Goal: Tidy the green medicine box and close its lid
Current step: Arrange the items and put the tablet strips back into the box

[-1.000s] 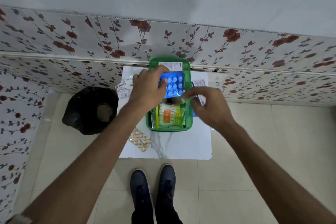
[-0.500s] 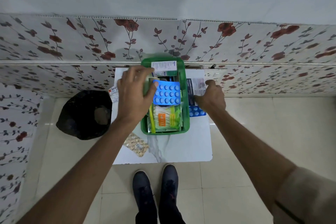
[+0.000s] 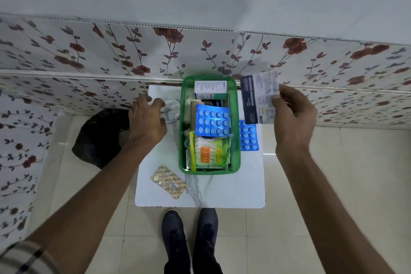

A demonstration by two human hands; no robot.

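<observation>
The open green medicine box (image 3: 236, 140) stands on a small white table (image 3: 222, 193). Inside it lie a blue blister strip (image 3: 211, 123), a cotton swab pack (image 3: 209, 153) and a white carton (image 3: 210, 89). No lid is visible. My right hand (image 3: 292, 118) holds a flat white and dark blue packet (image 3: 259, 98) in the air, right of the box. My left hand (image 3: 148, 121) reaches down on the table left of the box, fingers on a silver blister strip (image 3: 170, 110). Whether the fingers grip the strip is unclear.
A second blue blister strip (image 3: 248, 137) lies on the table right of the box. A tan blister strip (image 3: 168, 181) lies near the front left. A black bag (image 3: 100, 138) sits on the floor to the left. Floral wall panels stand behind. My shoes (image 3: 191, 240) are below.
My right hand lifted the white and dark blue packet off the table beside the box. My left hand left the blue strip in the box and moved left to the silver strip.
</observation>
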